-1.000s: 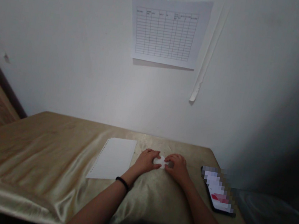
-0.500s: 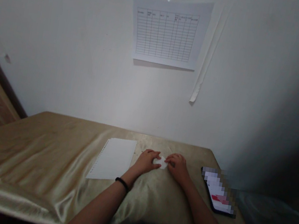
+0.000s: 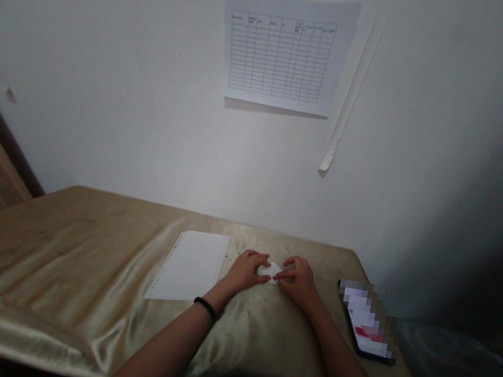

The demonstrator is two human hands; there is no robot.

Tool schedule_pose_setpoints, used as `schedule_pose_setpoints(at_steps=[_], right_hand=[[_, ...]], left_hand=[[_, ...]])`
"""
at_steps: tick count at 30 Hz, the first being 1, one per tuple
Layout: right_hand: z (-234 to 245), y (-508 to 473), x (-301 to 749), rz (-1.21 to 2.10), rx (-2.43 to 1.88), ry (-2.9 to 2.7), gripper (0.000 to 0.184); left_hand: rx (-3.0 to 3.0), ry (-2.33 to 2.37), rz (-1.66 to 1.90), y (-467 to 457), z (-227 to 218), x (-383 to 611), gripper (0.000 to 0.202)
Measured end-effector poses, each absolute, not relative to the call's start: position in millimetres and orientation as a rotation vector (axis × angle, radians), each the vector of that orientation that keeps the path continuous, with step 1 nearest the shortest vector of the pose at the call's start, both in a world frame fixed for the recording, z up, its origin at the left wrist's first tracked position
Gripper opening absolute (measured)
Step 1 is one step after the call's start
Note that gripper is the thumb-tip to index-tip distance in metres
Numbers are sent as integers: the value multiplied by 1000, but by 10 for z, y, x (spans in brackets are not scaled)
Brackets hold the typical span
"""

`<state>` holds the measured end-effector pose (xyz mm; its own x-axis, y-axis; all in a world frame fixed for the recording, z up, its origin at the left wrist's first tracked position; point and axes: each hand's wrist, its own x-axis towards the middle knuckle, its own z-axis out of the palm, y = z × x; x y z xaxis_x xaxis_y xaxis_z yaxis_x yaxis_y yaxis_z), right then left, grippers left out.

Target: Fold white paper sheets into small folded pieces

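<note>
A small folded piece of white paper point(image 3: 270, 271) lies on the cloth-covered table between my two hands. My left hand point(image 3: 247, 269), with a black band on its wrist, grips the paper's left side between thumb and fingers. From the right, my right hand point(image 3: 298, 280) presses the paper's right edge with its fingertips, the index finger stretched across it. Part of the paper is hidden under the fingers. Left of my left hand rests a stack of white loose-leaf sheets point(image 3: 193, 267) with punched holes along its left edge.
A phone point(image 3: 366, 323) with its screen lit and blurred lies near the right edge of the table. Wrinkled golden cloth point(image 3: 75, 262) covers the table. On the white wall behind hang a printed table sheet point(image 3: 283, 55) and a loose paper strip point(image 3: 347, 101).
My right hand's fingers have shifted slightly left and down over the paper. My left hand stays where it was, on the paper's left side.
</note>
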<state>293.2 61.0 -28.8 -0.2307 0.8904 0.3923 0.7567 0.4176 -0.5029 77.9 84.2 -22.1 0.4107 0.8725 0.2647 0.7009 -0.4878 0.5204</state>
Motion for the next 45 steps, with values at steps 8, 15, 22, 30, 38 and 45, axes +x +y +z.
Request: schedule_pose_setpoints(at_steps=[8, 15, 22, 30, 38, 45], right_hand=[[-318, 612, 2927, 306, -1376, -1985, 20], [-357, 645, 2939, 332, -1308, -1983, 20], [-383, 647, 2929, 322, -1326, -1963, 11], [-343, 689, 2890, 216, -1477, -1977, 15], [-365, 678, 2925, 253, -1391, -1896, 12], [-369, 660, 2972, 383, -1316, -1984, 13]], left_hand=[[2352, 1357, 725, 842, -226, 775, 37], [2353, 1377, 762, 802, -210, 788, 34], [2356, 1368, 770, 820, -237, 787, 42], [2365, 1399, 721, 832, -229, 813, 46], [2363, 1379, 724, 833, -228, 802, 44], [2357, 1387, 732, 813, -204, 805, 43]])
